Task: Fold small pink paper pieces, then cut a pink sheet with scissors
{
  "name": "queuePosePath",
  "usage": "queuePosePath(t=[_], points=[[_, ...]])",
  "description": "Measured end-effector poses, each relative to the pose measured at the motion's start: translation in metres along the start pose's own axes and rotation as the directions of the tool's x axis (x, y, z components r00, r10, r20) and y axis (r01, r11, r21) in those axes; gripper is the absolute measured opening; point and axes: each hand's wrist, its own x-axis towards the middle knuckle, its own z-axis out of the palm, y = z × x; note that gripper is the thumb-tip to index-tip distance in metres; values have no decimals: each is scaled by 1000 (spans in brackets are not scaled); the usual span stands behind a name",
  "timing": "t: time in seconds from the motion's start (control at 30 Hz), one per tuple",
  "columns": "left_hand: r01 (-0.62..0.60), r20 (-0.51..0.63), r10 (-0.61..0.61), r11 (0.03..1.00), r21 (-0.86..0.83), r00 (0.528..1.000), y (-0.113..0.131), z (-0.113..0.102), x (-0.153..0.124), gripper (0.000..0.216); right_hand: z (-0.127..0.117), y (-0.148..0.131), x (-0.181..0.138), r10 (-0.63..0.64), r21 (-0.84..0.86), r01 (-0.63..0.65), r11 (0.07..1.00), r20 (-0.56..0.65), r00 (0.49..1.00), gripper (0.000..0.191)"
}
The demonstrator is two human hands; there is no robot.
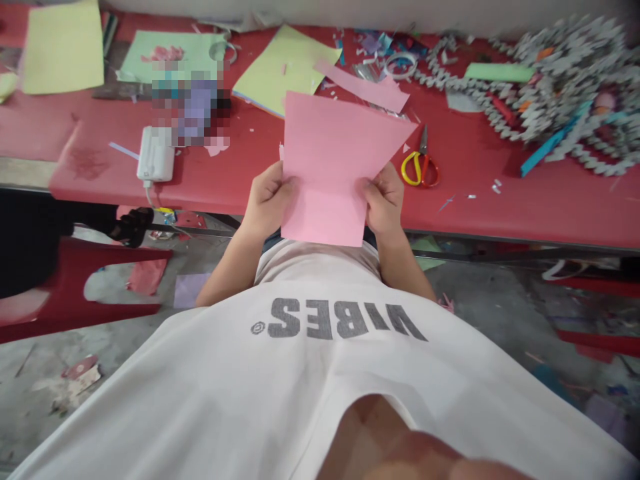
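Observation:
A sheet of pink paper (pixel 330 160) is held up in front of my body at the table's near edge. Its upper right corner sticks out to a point, and its right side slants inward. My left hand (pixel 270 200) pinches the left edge, thumb on top. On the right edge my right hand (pixel 384 200) does the same, closed with the thumb over the paper. The fingers behind the sheet are hidden. Scissors (pixel 421 163) with one yellow and one red handle lie just right of my right hand.
The red table (pixel 500 207) carries yellow sheets (pixel 280 67), a pink strip (pixel 367 87), a tape roll (pixel 400 65), a heap of grey paper chains (pixel 565 80) and a white power bank (pixel 156 155). At the left stands a red chair (pixel 115 267). Paper scraps litter the floor.

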Motion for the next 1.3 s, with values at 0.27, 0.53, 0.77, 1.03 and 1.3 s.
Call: queuePosePath(t=[0.27, 0.53, 0.77, 1.03, 1.3], points=[[68, -53, -78, 983, -168, 996, 13, 0, -4, 39, -25, -36, 3, 47, -6, -48, 999, 327, 944, 43], [-164, -211, 158, 986, -9, 965, -10, 1, -8, 46, -7, -20, 11, 25, -36, -19, 999, 163, 986, 72], [-312, -106, 324, 943, 114, 940, -23, -5, -6, 49, -16, -42, 5, 144, -205, -97, 974, 224, 964, 59], [-413, 297, 352, 894, 175, 888, 16, -30, 13, 72, -8, -92, 7, -54, -434, 307, 847, 503, 862, 26], [-161, 150, 109, 904, 397, 983, 46, 13, -15, 57, 23, -112, 0, -201, -362, 319, 876, 328, 923, 21]])
